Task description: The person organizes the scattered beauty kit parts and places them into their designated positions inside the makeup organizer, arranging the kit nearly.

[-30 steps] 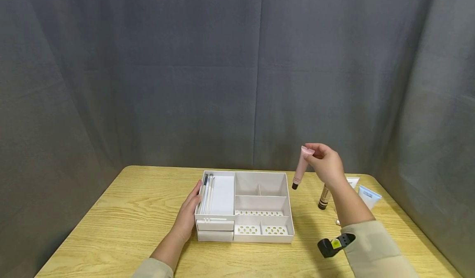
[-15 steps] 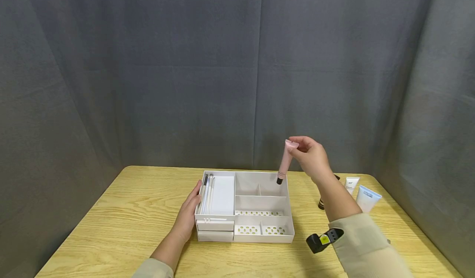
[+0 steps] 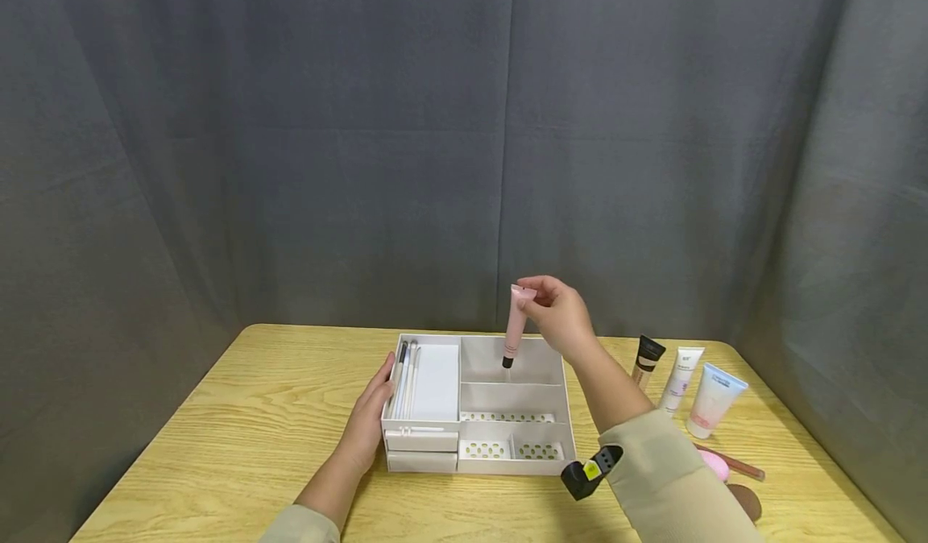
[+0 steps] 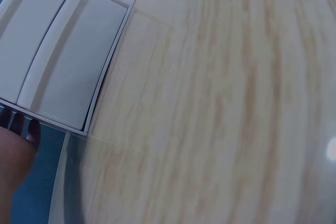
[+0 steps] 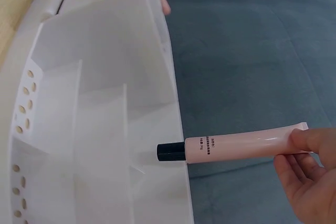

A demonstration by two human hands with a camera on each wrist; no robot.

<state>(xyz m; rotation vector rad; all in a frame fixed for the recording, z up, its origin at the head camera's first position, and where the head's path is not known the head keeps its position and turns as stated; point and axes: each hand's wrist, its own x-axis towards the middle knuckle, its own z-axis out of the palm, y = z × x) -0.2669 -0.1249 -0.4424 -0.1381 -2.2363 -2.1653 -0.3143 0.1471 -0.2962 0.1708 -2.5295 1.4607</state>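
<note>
A white plastic desk organizer (image 3: 515, 466) stands on the table, with compartments at its right and two small drawers at the front left. My left hand (image 3: 365, 426) rests along its left side, fingers extended against the wall; in the left wrist view the fingertips (image 4: 33, 129) touch the drawer side. Between thumb and fingers, my right hand (image 3: 561, 317) pinches the flat end of a pink squeeze tube (image 3: 516, 323). The tube's black cap (image 5: 171, 152) points down over the back right compartments, and the right wrist view shows it overlapping the organizer's rim.
Thin brushes (image 3: 408, 382) lie in the organizer's left tray. At right on the table (image 3: 217, 414) stand a black-capped tube (image 3: 648, 351), a white tube (image 3: 677, 378) and a blue-and-pink tube (image 3: 714, 402). A pink oval item (image 3: 714, 464), a brown stick (image 3: 739, 466) and a brown round item (image 3: 745, 501) lie nearer.
My right hand has carried the pink tube left, from beside the organizer to over its back compartments. The things at right have come out from behind the arm. My left hand has stayed put.
</note>
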